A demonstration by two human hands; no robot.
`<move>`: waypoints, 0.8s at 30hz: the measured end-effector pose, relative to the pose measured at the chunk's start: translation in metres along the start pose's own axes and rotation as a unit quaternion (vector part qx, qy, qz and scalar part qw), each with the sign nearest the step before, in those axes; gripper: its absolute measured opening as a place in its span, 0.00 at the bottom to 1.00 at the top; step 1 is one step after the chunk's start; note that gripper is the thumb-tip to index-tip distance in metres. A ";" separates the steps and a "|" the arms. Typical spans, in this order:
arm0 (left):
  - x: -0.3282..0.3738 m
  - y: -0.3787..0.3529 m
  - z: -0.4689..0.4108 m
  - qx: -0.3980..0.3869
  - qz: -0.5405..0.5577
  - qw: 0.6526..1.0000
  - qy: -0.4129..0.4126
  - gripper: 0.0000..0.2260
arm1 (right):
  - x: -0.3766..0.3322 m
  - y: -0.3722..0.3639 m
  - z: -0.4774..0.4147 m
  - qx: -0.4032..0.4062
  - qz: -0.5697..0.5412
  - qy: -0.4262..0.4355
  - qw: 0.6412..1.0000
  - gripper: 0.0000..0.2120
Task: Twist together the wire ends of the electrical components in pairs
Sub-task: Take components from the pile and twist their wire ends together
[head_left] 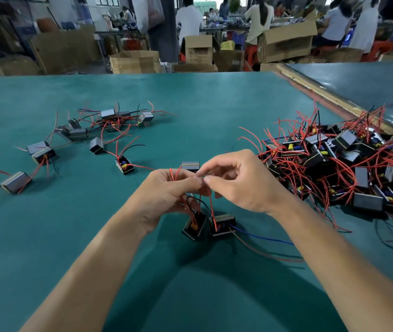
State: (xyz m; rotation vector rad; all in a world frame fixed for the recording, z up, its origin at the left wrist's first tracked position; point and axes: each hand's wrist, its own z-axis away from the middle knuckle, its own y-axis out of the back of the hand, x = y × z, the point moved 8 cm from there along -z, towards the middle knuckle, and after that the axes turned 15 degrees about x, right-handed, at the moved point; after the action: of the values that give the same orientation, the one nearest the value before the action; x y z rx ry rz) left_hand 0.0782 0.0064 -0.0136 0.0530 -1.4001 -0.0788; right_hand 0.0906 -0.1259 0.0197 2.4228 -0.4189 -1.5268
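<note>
Above the green table mat (190,104), the left hand (169,190) and right hand (238,180) pinch red wire ends (211,202) at their meeting fingertips, the wires running down to the left black component (194,227) and right black component (223,225) close beside it, between a tangled component heap (334,164) and scattered components (90,133).

Right, 3 o'clock: tangled heap (334,168) of components and red wires (253,136) blocked passage.
Left, 10 o'clock: scattered components (109,121) lay apart, gaps between them.
Ahead, 12 o'clock: one lone component (190,165) stood, bare table (214,99) beyond.
Near, 7 o'clock: the table lay open.
</note>
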 end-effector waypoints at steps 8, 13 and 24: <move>0.003 0.000 0.000 0.007 -0.013 0.999 -0.037 0.07 | 0.006 0.002 -0.005 0.004 -0.039 -0.039 0.998 0.06; 0.006 0.001 0.001 0.013 -0.022 0.998 -0.062 0.07 | 0.008 -0.002 -0.003 -0.020 -0.058 -0.056 0.997 0.09; 0.005 0.003 -0.003 0.019 -0.023 0.997 -0.068 0.08 | 0.002 0.001 0.000 -0.051 -0.041 -0.027 0.997 0.08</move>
State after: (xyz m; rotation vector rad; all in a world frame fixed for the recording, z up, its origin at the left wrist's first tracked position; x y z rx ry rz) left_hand 0.0816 0.0089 -0.0092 0.1118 -1.5362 -0.0954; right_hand 0.0909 -0.1273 0.0182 2.3523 -0.2470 -1.6082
